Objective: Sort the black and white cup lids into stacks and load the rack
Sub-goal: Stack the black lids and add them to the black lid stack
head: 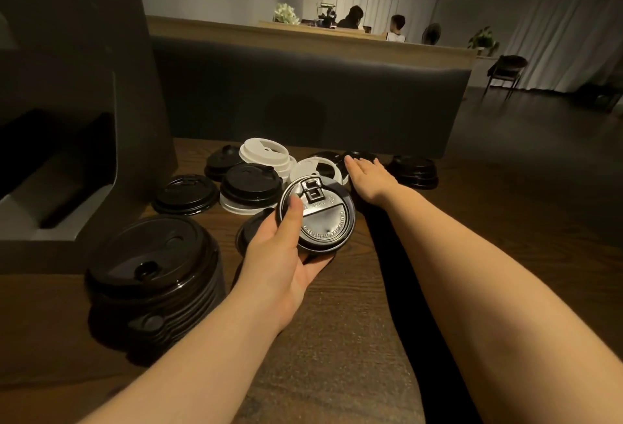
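So my left hand [279,248] is holding a black cup lid [317,214] up off the desk [337,322], tilted so the top faces me. My thumb is pressing across its top near the left rim and my fingers are curling underneath, palm cupping it from below. My left forearm is coming in low from the bottom left.

My right hand [367,177] is reaching way out, arm nearly straight, fingers loose and spread flat, palm down, touching a black lid [357,156] at the far edge of the desk.

The rest of the lids are sitting scattered in front of me: a tall black stack [155,275] near my left arm, a white stack [266,153] further back, a black lid on top of white ones [249,187] just left of the one I'm holding, and another short black stack [413,170] off to the right of my right hand. The dark rack [84,120] is standing on the left side.
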`<state>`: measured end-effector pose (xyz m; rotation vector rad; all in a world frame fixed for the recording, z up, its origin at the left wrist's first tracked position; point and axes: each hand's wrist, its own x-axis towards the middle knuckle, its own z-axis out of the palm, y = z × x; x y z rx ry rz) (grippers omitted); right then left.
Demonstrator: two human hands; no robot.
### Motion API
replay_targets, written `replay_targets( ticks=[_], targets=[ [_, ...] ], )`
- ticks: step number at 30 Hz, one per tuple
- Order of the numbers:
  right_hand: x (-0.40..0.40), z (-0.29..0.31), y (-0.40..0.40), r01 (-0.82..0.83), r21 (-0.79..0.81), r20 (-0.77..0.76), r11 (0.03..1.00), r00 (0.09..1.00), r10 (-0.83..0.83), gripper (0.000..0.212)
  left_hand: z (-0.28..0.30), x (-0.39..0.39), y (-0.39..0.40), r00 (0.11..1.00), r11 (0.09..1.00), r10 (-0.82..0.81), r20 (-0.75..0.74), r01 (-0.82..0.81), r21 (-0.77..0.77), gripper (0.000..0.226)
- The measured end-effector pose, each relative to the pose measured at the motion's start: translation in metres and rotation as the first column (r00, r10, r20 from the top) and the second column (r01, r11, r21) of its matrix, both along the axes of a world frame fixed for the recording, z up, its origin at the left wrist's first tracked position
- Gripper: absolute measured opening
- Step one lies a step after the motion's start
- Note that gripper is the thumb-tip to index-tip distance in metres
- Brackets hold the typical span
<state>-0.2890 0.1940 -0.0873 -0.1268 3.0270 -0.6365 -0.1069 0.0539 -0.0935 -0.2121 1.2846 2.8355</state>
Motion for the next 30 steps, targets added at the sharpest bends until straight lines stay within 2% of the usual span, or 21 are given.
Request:
replay_targets(
  ticks=[5, 9, 17, 22, 25, 27, 29, 30],
  targets=[
    [0.028, 0.006, 0.006, -0.077, -0.034, -0.054, 0.996, 0.996, 0.075, 0.061, 0.001, 0.001, -0.001, 1.0, 1.0, -0.004, 0.014, 0.004, -0.019, 0.053],
    [0.069, 0.013, 0.012, -0.142, -0.044, -0.099, 0.989, 0.986, 0.138, 0.048, 0.004, 0.003, 0.002, 1.0, 0.998, 0.0, 0.01, 0.001, -0.062, 0.038],
    [0.13, 0.017, 0.022, -0.077, -0.162, -0.187, 0.984, 0.981, 0.046, 0.056, 0.004, 0.003, 0.004, 1.0, 0.993, 0.001, 0.007, 0.0, -0.122, 0.026],
    [0.147, 0.014, 0.024, -0.015, -0.344, -0.258, 0.939, 0.963, -0.079, 0.047, 0.003, 0.002, 0.004, 1.0, 0.99, -0.01, 0.014, 0.011, -0.14, 0.028],
    [0.15, 0.011, 0.023, 0.068, -0.35, -0.332, 0.934, 0.924, -0.192, 0.033, 0.002, 0.002, 0.004, 1.0, 0.988, -0.013, 0.011, 0.014, -0.153, 0.03],
    [0.149, 0.007, 0.024, 0.156, -0.197, -0.234, 0.968, 0.951, -0.201, 0.046, 0.001, 0.002, 0.004, 1.0, 0.987, -0.02, 0.015, 0.022, -0.158, 0.025],
    [0.149, 0.005, 0.026, 0.237, -0.021, -0.029, 0.971, 0.971, -0.238, 0.062, 0.0, 0.0, 0.004, 0.999, 0.986, -0.019, 0.028, 0.024, -0.166, 0.028],
    [0.15, 0.006, 0.027, 0.254, -0.024, 0.033, 0.967, 0.967, -0.253, 0.064, 0.0, 0.0, 0.005, 0.999, 0.985, -0.016, 0.036, 0.022, -0.173, 0.034]
  ],
)
